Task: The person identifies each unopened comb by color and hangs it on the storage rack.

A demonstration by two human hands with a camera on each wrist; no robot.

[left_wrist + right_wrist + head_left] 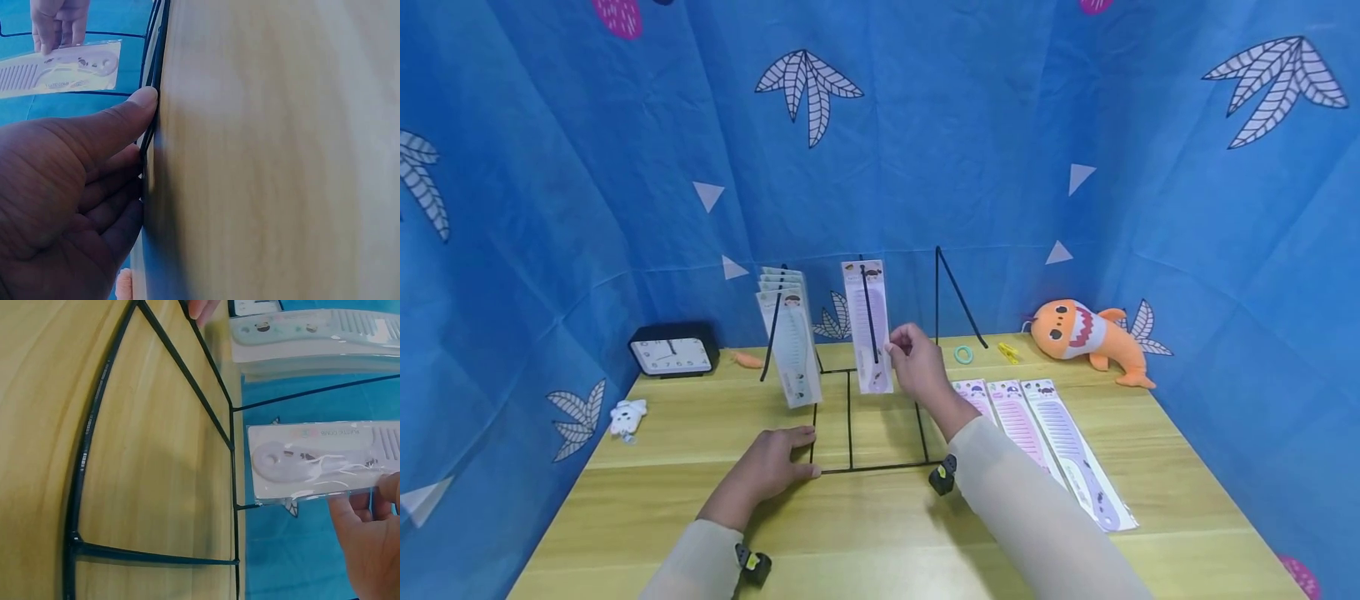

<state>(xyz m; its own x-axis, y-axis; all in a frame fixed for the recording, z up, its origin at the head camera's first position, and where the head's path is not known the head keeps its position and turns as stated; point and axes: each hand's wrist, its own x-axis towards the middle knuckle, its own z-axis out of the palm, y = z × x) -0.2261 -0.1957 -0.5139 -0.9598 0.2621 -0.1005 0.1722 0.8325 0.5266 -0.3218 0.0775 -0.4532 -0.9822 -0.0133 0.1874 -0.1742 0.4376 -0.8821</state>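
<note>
A black wire rack (850,433) stands on the wooden table (865,533). On its middle hook hangs a lilac packaged comb (868,327), whose right edge my right hand (901,346) pinches. In the right wrist view the same comb (325,459) lies across my fingers (369,537). Several packaged combs (790,342) hang on the left hook. My left hand (790,454) rests flat on the table at the rack's front left corner. In the left wrist view its thumb (134,109) touches the base wire (153,81).
Three packaged combs (1048,433) lie flat to the right of the rack. At the back are an orange shark plush (1082,333), a teal ring (963,354), a yellow clip (1008,352) and a black clock (672,350). A small white toy (627,417) lies at the left edge. Blue cloth walls surround the table.
</note>
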